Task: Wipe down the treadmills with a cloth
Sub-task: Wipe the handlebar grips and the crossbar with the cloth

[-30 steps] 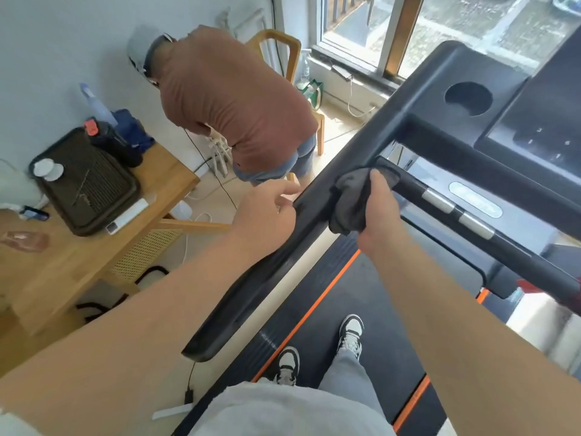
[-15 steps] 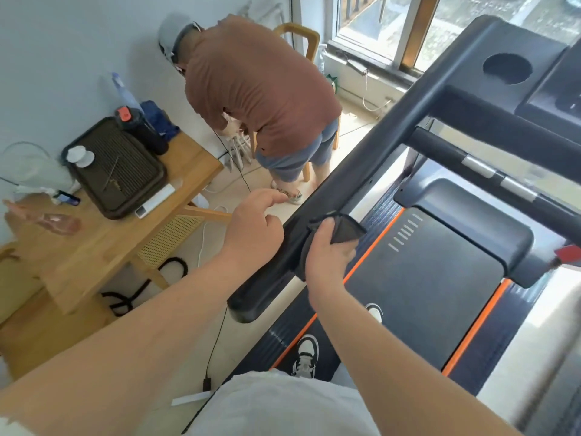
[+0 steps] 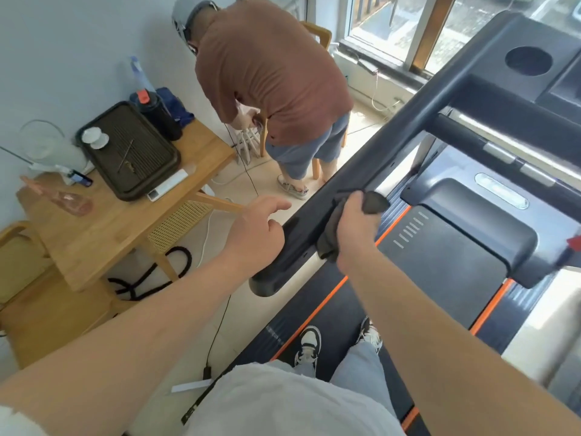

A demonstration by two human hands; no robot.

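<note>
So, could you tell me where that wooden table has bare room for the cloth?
The table is bare on its near half, in front of the tray and right of the pink bottle. The wall side is crowded.

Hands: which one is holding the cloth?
The right hand grips the dark cloth on the treadmill handrail; the left hand, loosely curled, holds nothing.

Bright window (image 3: 408,29) daylight, wide-angle warp
</note>
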